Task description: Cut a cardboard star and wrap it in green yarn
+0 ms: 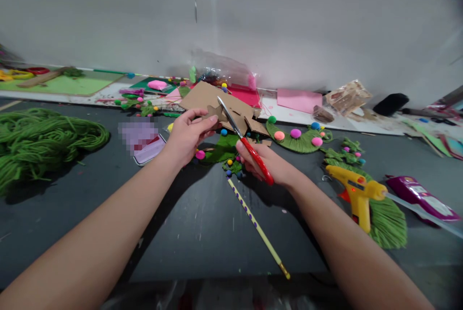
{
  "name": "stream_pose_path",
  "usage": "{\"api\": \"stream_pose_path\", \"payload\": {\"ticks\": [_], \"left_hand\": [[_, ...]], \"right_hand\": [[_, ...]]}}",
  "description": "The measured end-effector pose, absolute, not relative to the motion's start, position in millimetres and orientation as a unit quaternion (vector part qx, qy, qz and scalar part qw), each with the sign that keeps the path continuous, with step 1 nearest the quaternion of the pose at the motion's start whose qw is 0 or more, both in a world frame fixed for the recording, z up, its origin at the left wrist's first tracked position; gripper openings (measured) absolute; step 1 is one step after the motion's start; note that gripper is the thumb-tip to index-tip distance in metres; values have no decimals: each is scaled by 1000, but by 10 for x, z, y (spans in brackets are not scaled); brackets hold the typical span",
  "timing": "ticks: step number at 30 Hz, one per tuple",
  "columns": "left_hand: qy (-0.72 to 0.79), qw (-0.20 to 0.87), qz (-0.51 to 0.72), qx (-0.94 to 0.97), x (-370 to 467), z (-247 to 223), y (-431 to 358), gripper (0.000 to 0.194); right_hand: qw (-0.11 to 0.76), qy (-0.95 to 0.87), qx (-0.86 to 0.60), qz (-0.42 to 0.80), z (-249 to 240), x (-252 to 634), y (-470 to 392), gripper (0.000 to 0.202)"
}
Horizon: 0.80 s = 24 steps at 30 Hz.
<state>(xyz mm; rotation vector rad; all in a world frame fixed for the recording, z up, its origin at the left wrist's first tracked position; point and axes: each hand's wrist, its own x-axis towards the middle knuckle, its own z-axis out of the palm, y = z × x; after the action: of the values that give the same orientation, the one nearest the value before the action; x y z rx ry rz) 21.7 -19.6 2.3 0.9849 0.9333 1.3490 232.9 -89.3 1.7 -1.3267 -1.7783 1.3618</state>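
Note:
My left hand (190, 132) pinches a small piece of brown cardboard (214, 112) between thumb and fingers. My right hand (280, 164) is closed around the red handles of a pair of scissors (256, 158), whose blades point up and away beside the cardboard piece. Behind both hands lies a larger cardboard sheet (202, 94), with cut bits near it. Under my hands are green leaf shapes (222, 150) with coloured pom-poms, partly hidden. A pale pencil with purple dots (253, 221) lies on the dark table just below.
Green yarn (47, 141) is heaped at the left, near a purple case (150, 148). At the right, a yellow glue gun (356, 189) rests over a green yarn-wrapped shape (388, 218), beside a purple packet (421, 199). A pom-pom-trimmed green crescent (298, 140) lies behind.

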Motion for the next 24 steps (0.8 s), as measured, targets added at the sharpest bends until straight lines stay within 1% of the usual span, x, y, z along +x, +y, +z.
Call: {"api": "stream_pose_path", "payload": {"ticks": [3, 16, 24], "left_hand": [[398, 573, 577, 425, 220, 15, -187, 48], [381, 598, 544, 448, 199, 3, -205, 37], [378, 608, 533, 451, 194, 19, -221, 35]], "right_hand": [[268, -654, -490, 510, 9, 2325, -889, 52], [278, -643, -481, 526, -40, 2331, -878, 49], [275, -642, -479, 532, -57, 2325, -862, 50]]}}
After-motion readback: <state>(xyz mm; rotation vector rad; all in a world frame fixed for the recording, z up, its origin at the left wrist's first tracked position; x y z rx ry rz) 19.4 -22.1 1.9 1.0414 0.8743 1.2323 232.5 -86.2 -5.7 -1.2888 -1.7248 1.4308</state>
